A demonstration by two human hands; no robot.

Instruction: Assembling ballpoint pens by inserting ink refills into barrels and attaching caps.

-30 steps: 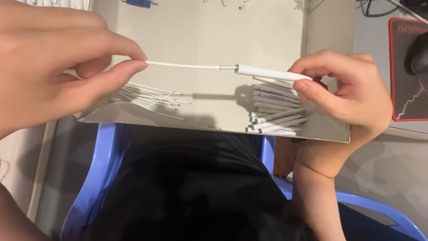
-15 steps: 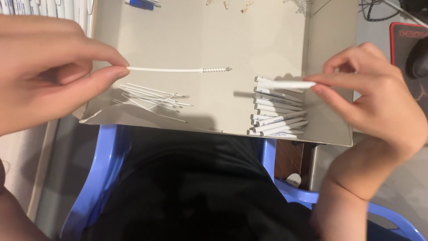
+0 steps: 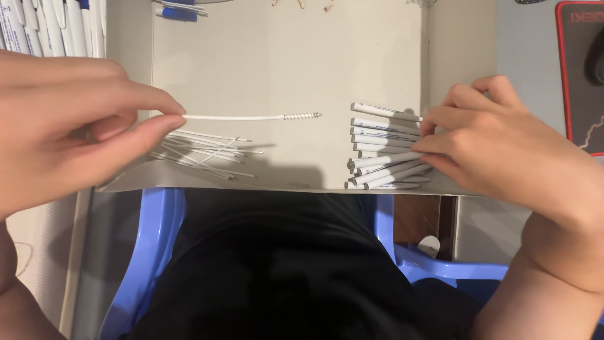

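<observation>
A white pen refill (image 3: 251, 117) lies level above the pale cardboard sheet (image 3: 283, 56), its long axis running left to right, with the small coiled spring and metal tip pointing right toward a pile of white pen barrels (image 3: 384, 148). The left hand (image 3: 69, 129) pinches the refill's left end between thumb and forefinger, those two pressed together on it while the other fingers curl loosely behind; the refill is clear of the cardboard, casting no contact with the things below. Just nearer than it, a loose heap of more thin refills (image 3: 207, 154) lies fanned on the cardboard, their tips mostly pointing right. The right hand (image 3: 497, 145) rests on the right end of the pile of barrels, fingers bent and slightly spread, fingertips touching several barrels; whether it grips any one of them cannot be told. The barrels lie roughly left to right, stacked from far to near, the nearest ones slanted. At the far left corner a row of finished white pens with blue parts (image 3: 44, 25) stands beside the sheet, and a blue plastic chair (image 3: 151, 252) shows at the near edge under the person's dark clothing. A dark mat with a red border (image 3: 582, 75) lies at the far right.
</observation>
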